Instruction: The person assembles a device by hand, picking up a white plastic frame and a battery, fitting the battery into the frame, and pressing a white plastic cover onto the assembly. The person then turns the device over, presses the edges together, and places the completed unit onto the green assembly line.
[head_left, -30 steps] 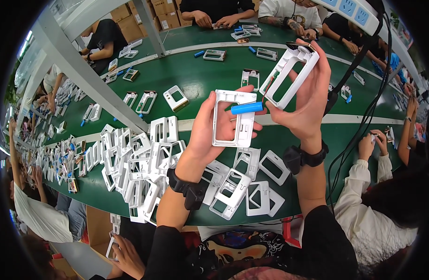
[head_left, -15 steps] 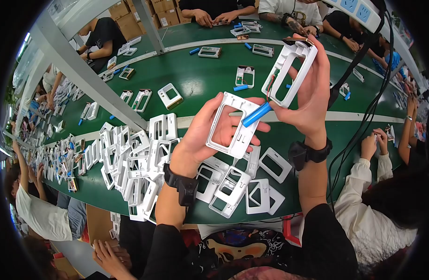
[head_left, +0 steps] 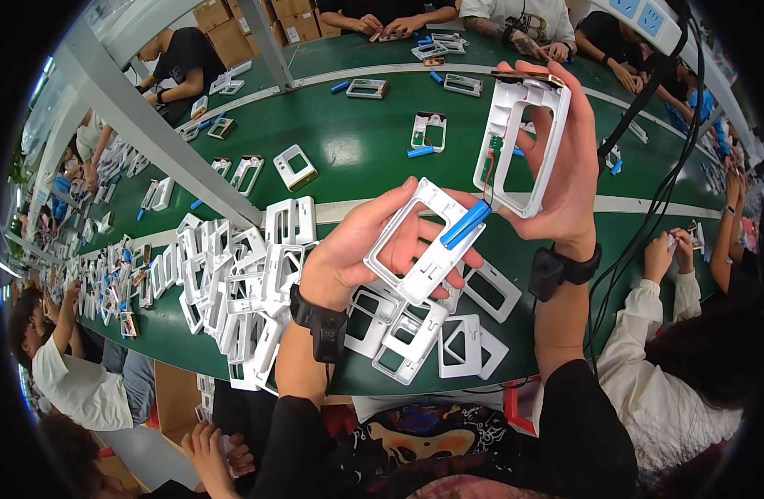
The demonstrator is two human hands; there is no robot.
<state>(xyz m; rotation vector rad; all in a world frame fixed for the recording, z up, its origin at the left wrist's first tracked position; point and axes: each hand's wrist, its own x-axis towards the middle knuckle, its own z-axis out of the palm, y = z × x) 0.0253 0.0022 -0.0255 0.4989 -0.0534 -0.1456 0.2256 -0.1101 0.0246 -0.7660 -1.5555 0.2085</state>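
My left hand (head_left: pixel 340 258) is closed around the edge of a white plastic casing half (head_left: pixel 422 281) with a large rectangular opening, its fingers spread behind it. A blue cylindrical battery (head_left: pixel 465 226) lies slantwise along that half's right side. Thin red and dark wires lead from the battery's upper end to a small green circuit board (head_left: pixel 493 146) inside a deeper white casing (head_left: pixel 500 115). Gripped upright in my right hand (head_left: pixel 571 187), this casing has a brownish, shiny panel at its top end. Its lower end is just right of the battery, apart from the left-hand piece.
White casing parts are heaped (head_left: pixel 232 287) left of my hands, and several more (head_left: pixel 411 341) lie below them on the green table (head_left: pixel 357 166). A slanted metal post (head_left: pixel 165 133) stands at left. Black cables (head_left: pixel 660 191) hang at right. Co-workers sit around the table.
The left-hand casing half has tilted further, and the battery now lies more along its side. My right hand has shifted slightly right and down, turning the deeper casing more upright.
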